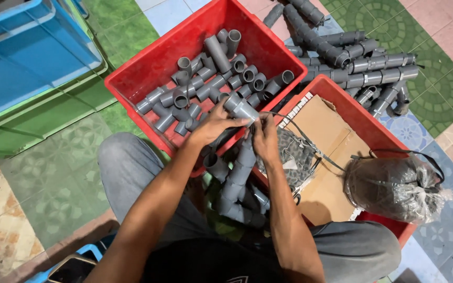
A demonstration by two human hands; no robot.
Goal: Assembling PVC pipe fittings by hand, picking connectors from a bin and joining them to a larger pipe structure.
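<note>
A grey pipe assembly (pixel 238 178) is held upright between the knees of a seated person, its lower end near the lap and its top rising to the near rim of a red crate (pixel 148 71). At its top a grey fitting (pixel 240 106) is gripped by both hands. The left hand (pixel 213 126) is closed around the fitting from the left, the thumb lying along its near side and the fingers curled behind it. The right hand (pixel 265 135) is pinched at the fitting's right end, thumb and forefinger drawn close together on the rim; the remaining fingers are folded and how tightly cannot be told.

The red crate, just beyond the hands, is partly filled with loose grey tees and short couplers. To its right, a second red crate (pixel 342 97) is lined with cardboard (pixel 323 136) and holds a clear bag (pixel 394 186) of dark parts at the right and a mesh bag (pixel 292 157) nearer the hands. Finished pipe assemblies (pixel 363 63) are piled on the tiled floor (pixel 53 178) at the far right. A blue crate (pixel 27 52) is stacked in a green one (pixel 38 123) at the far left.
</note>
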